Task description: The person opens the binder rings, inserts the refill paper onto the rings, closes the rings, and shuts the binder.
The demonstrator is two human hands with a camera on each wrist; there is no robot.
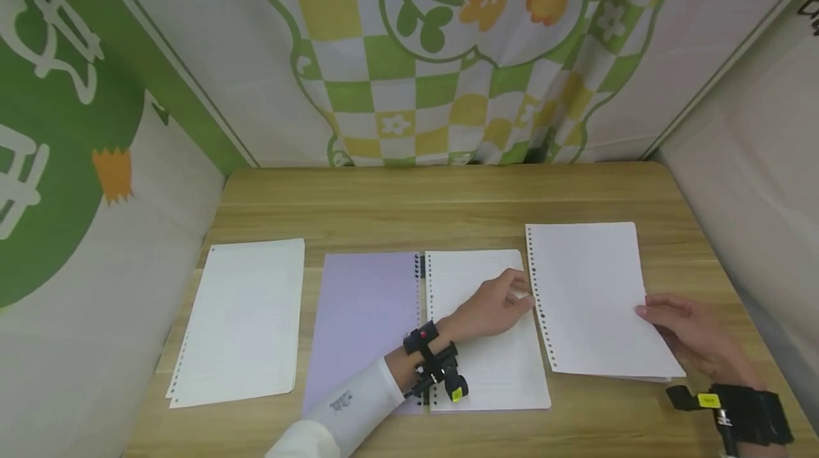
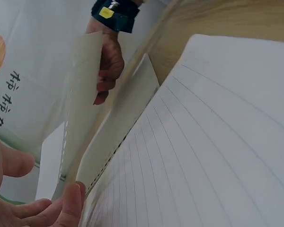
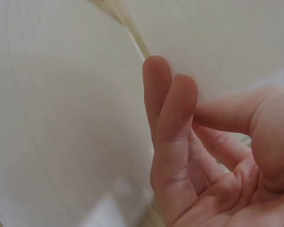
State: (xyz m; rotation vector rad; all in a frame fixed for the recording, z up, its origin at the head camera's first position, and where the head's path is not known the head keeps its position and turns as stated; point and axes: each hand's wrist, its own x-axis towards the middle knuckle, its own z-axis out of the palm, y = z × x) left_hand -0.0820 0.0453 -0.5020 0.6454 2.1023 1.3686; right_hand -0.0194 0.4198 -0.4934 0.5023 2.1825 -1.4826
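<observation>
On the right of the table in the head view, my right hand [image 1: 694,330] pinches the right edge of a white loose-leaf sheet [image 1: 589,294] between thumb and fingers. That sheet is lifted, tilting over another sheet beneath it, as the left wrist view shows. The right wrist view has the right hand's thumb [image 3: 227,113] pressing the paper from one side. My left hand [image 1: 495,305] reaches over the ruled right page [image 1: 486,380] of an open notebook. Its fingers are relaxed and parted, fingertips right at the sheet's punched left edge.
The notebook's purple cover [image 1: 365,301] lies open to the left of its ring binding [image 1: 420,266]. Farther left rest a few stacked loose-leaf sheets [image 1: 239,323] on the wooden table [image 1: 397,212]. Printed curtains [image 1: 448,102] hang along the back and sides.
</observation>
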